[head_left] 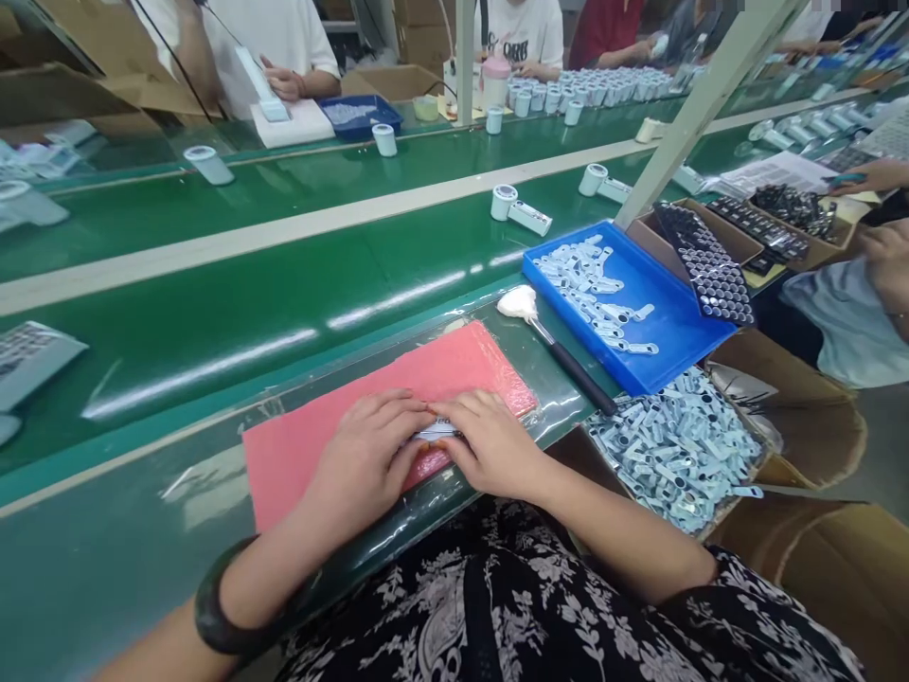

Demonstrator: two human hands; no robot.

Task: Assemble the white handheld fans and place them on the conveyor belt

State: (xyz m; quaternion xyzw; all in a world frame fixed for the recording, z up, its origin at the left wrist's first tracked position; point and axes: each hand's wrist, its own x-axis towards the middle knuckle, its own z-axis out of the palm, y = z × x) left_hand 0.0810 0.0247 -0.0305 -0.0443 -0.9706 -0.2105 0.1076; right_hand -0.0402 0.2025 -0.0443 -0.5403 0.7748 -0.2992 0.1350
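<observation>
Both hands are over a pink pad on the workbench. Between them lies a small light-coloured plastic part with dark lettering, mostly covered by fingers. My left hand grips its left end, thumb at the near side and fingers on the far side. At the right end, my right hand holds it the same way. Beyond the pad's right edge rests a black-handled tool with a white wrapped head. A blue tray beside it holds several small pale-blue plastic parts.
A cardboard box at lower right is heaped with pale-blue parts. The green conveyor belt runs across in front, carrying white handheld devices. A slanted metal post rises at right. Other people sit across the belt and at right.
</observation>
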